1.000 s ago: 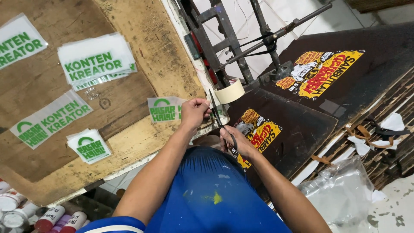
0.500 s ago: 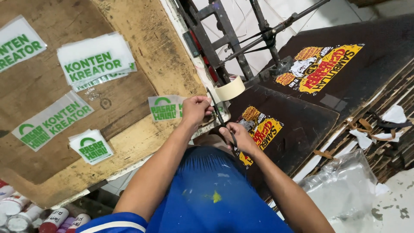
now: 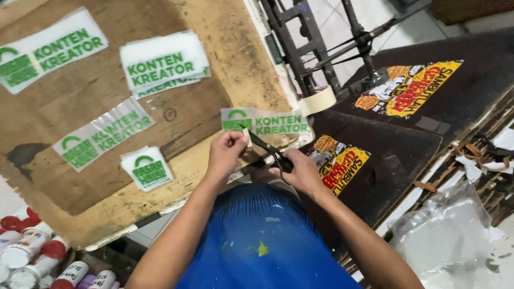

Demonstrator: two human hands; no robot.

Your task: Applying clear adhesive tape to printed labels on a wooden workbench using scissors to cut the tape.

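Observation:
My left hand (image 3: 226,155) pinches a small white piece of tape or film (image 3: 247,136) at the near edge of the wooden board. My right hand (image 3: 301,171) grips black scissors (image 3: 267,150), whose blades point up and left at that white piece. Just beyond lies a clear film strip with green print (image 3: 266,121). A roll of beige masking tape (image 3: 317,101) hangs at the board's right edge, above my hands.
A worn wooden board (image 3: 96,96) carries several green-printed film pieces (image 3: 163,61). Dark boards with yellow-and-red prints (image 3: 409,88) lie on the right, under a black metal frame (image 3: 300,48). Red-capped paint pots (image 3: 27,249) stand lower left; crumpled clear plastic (image 3: 444,235) lies lower right.
The view has shifted slightly. My hands have stayed together at the board's edge, and the scissors now point at the white piece in my left fingers.

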